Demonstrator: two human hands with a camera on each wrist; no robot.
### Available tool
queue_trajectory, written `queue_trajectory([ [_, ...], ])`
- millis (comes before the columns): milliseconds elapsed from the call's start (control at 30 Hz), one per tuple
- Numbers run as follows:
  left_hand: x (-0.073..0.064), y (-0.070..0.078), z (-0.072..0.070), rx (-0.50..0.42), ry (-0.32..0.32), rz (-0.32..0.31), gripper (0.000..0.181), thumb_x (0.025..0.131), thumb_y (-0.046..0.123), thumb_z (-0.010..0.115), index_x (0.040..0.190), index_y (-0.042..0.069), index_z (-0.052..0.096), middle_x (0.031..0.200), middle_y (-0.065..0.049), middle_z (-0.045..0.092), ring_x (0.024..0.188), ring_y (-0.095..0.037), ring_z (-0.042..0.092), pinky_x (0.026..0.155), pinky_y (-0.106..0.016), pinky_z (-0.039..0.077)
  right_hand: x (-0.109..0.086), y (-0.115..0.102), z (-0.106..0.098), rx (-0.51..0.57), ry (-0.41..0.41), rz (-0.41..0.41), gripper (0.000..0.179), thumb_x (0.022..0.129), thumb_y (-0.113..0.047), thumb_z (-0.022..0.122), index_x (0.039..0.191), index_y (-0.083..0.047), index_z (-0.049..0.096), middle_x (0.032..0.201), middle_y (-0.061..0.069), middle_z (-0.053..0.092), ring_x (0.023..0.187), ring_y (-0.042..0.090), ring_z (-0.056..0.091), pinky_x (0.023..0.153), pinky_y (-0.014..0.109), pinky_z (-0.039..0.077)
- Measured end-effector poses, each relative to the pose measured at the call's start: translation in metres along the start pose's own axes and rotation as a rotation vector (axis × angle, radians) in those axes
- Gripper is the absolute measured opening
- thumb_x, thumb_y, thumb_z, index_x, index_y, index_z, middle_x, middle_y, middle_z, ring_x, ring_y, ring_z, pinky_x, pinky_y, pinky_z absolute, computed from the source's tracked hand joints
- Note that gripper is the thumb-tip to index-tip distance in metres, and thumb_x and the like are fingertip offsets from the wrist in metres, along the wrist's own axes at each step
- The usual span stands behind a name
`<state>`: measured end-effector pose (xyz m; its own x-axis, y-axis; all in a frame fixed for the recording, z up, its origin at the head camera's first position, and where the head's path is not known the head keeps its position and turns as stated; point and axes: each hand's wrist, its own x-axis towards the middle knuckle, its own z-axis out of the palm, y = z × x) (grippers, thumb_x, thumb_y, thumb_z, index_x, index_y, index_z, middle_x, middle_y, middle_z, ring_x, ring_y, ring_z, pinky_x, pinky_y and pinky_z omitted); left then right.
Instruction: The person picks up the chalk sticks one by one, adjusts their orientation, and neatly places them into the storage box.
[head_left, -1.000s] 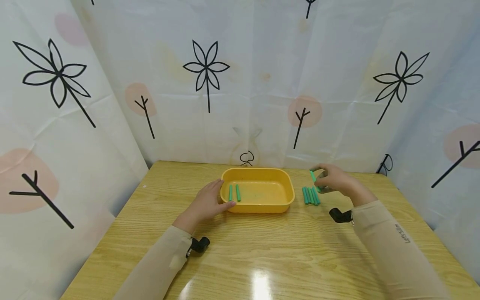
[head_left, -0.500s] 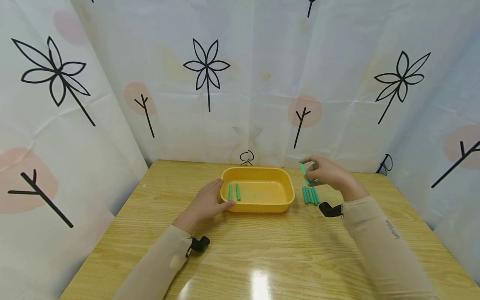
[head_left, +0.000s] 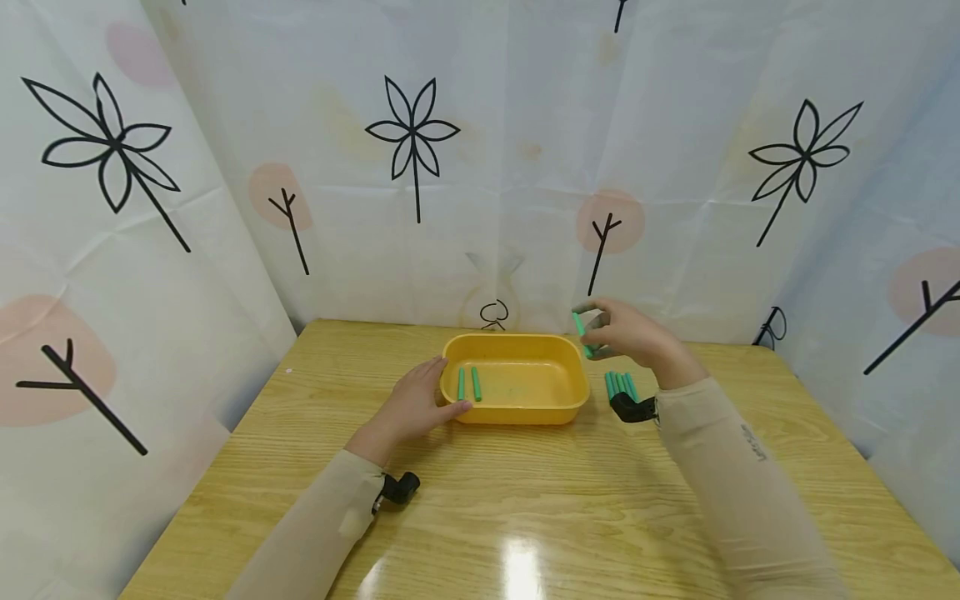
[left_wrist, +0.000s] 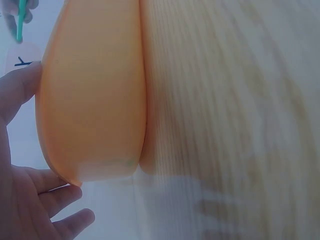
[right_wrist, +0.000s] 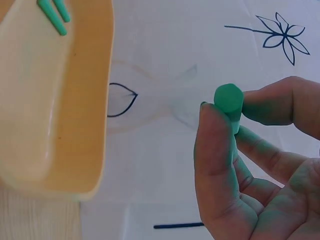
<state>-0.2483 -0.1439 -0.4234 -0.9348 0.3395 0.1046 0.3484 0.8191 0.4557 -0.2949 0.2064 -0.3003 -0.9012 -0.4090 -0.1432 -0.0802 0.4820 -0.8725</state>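
My left hand (head_left: 412, 404) holds the left end of a yellow plastic basin (head_left: 525, 415), thumb over the near rim and fingers at the end wall. Inside it, two green chalk sticks (head_left: 476, 385) lie side by side at the left. My right hand (head_left: 633, 333) is raised by the basin's far right corner and pinches another green chalk (right_wrist: 228, 100) between thumb and fingertips. Green dust coats those fingers. To the right of the basin, several green chalks (head_left: 621, 383) lie in a row, partly hidden by the right wrist camera.
The wooden table (head_left: 495, 492) extends in front of the basin and to both sides. A white patterned curtain (head_left: 502, 167) hangs behind the table and along both sides. Black wrist cameras (head_left: 400, 488) stick out from both sleeves.
My right hand has moved left and up with the chalk, from over the row to the basin's right end. My left hand and the basin have stayed put.
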Motion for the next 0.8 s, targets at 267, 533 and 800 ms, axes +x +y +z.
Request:
queue_trajectory([
  [267,0.001,-0.002,0.001,-0.001,0.006,0.004,0.098,0.091,0.065,0.06,0.157,-0.001,0.028,0.162,-0.019,0.026,0.149,-0.037,0.024,0.12,-0.055,0.019,0.016,-0.017,0.018,0.065,-0.017,-0.005,0.056,0.097,-0.003,0.06,0.149,-0.004,0.036,0.1,0.019,0.056,0.082,0.028,0.061,0.087,0.047,0.056],
  [533,0.004,-0.004,0.003,0.011,-0.004,-0.003,0.099,0.091,0.067,0.058,0.157,0.001,0.027,0.163,-0.017,0.025,0.149,-0.037,0.024,0.12,-0.054,0.018,0.034,-0.022,0.037,0.115,-0.029,0.001,0.057,0.096,0.0,0.061,0.148,-0.005,0.038,0.103,0.021,0.057,0.079,0.027,0.063,0.097,0.059,0.049],
  [800,0.004,-0.006,0.004,0.006,-0.008,-0.014,0.098,0.091,0.066,0.059,0.158,0.001,0.026,0.163,-0.016,0.024,0.15,-0.036,0.023,0.12,-0.053,0.018,0.057,-0.016,0.064,0.186,-0.025,0.044,0.057,0.094,0.002,0.06,0.147,-0.003,0.038,0.107,0.023,0.057,0.078,0.025,0.063,0.098,0.056,0.049],
])
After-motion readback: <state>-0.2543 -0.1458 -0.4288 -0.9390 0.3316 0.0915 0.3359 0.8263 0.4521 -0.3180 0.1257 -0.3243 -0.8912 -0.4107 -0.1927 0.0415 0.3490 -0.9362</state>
